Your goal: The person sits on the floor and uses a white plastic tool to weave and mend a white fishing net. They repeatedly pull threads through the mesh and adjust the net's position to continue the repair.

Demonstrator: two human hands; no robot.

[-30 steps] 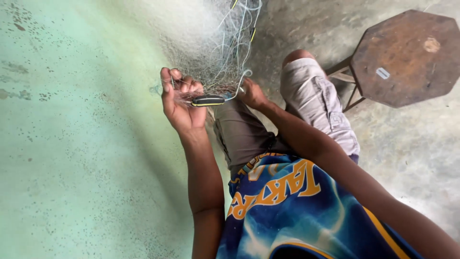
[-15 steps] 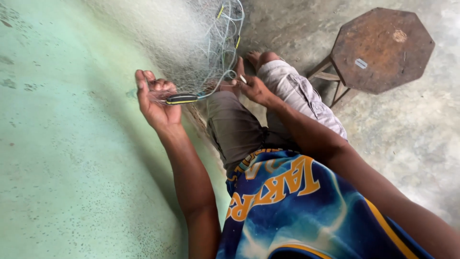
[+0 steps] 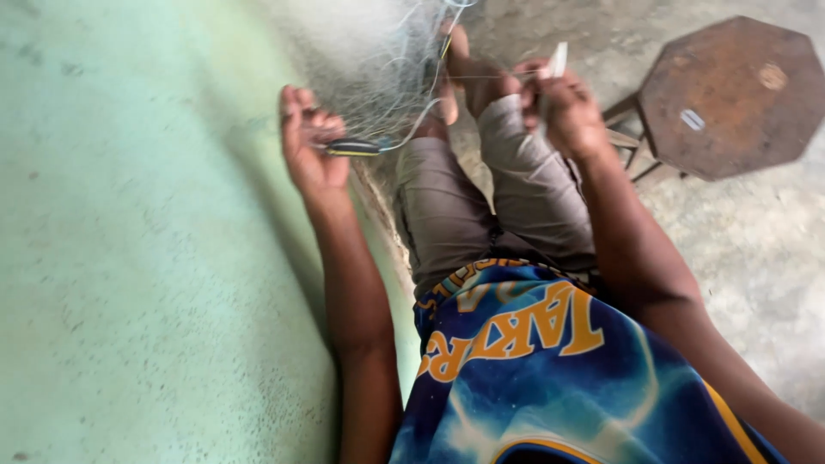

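A fine, pale fishing net (image 3: pixel 391 73) hangs in front of me against a green wall. My left hand (image 3: pixel 311 146) grips the net's edge together with a dark, flat netting needle (image 3: pixel 352 148) that sticks out to the right. My right hand (image 3: pixel 563 107) is raised over my knee and pinches a small white flat piece (image 3: pixel 558 60), with a thin line running from it back toward the net. My bare foot (image 3: pixel 455 64) rests near the net's lower part.
A pale green wall (image 3: pixel 129 258) fills the left side. A rusty octagonal stool (image 3: pixel 730 94) stands on the grey concrete floor (image 3: pixel 756 258) at the right. My grey shorts (image 3: pixel 481 198) and blue shirt (image 3: pixel 550 378) fill the lower middle.
My right hand has pulled away from the left, up and to the right, drawing the line taut. The left hand keeps its grip on net and needle. The view has shifted.
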